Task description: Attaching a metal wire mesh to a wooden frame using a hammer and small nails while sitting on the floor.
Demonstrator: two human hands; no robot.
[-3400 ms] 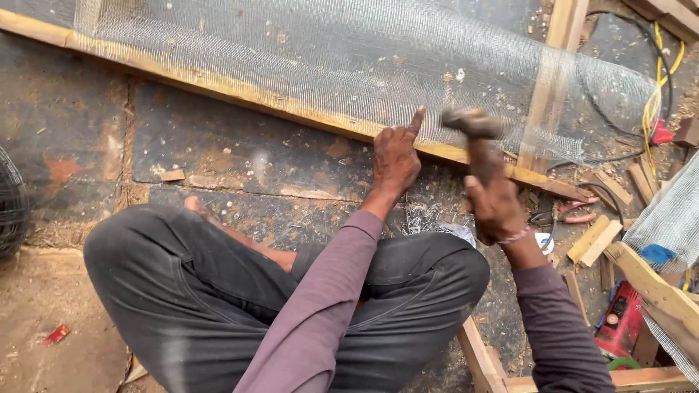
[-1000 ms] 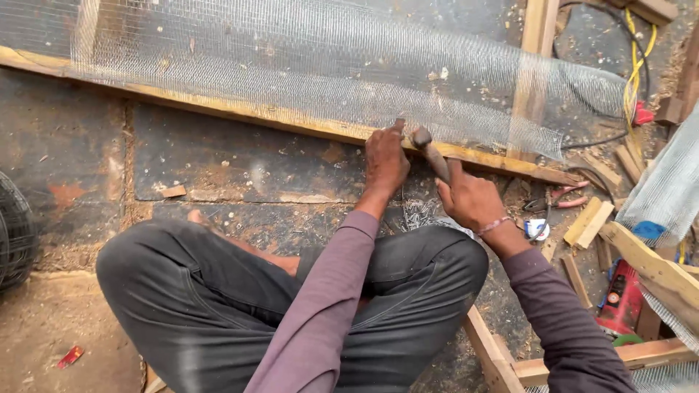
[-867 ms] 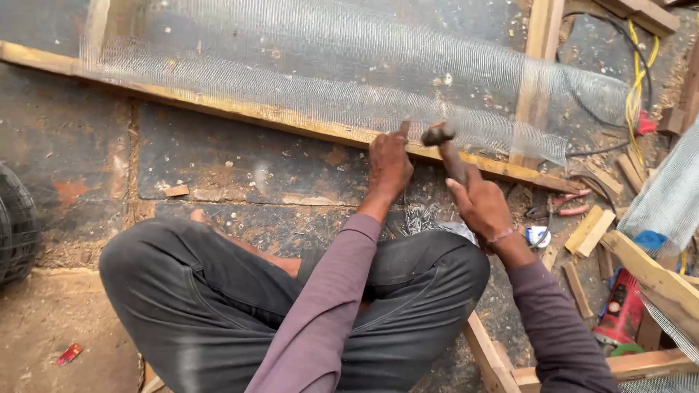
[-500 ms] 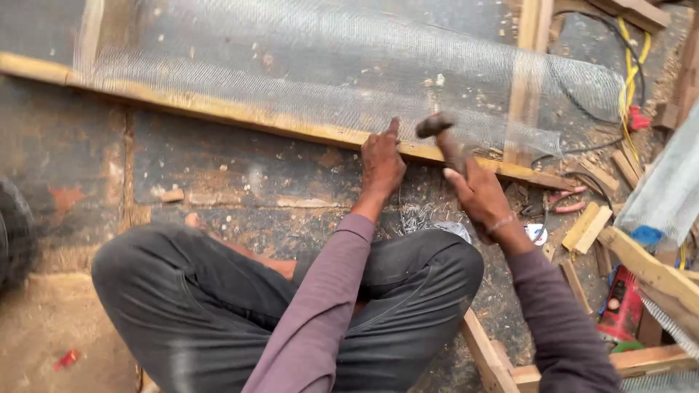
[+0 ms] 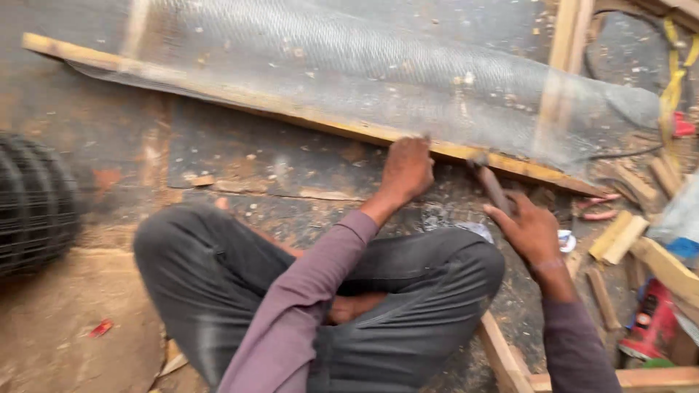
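I sit cross-legged on the ground before a long wooden frame rail [image 5: 240, 98] covered with wire mesh [image 5: 378, 62]. My left hand [image 5: 406, 171] rests on the rail's near edge, fingers pinched at the wood; what it pinches is too small to tell. My right hand [image 5: 530, 231] holds a hammer [image 5: 489, 183] by its handle, with the head down against the rail just right of the left hand. Motion blur softens the hammer.
Short wood offcuts [image 5: 615, 236] lie to the right, with a red tool [image 5: 652, 327] and yellow cable [image 5: 673, 65] beyond. A dark ribbed tyre [image 5: 33, 204] is at the left edge. Another frame batten [image 5: 502, 356] runs by my right knee.
The hammer, raised half a second ago, has come down onto the rail beside the left hand. The left hand stays on the rail. The view has shifted slightly.
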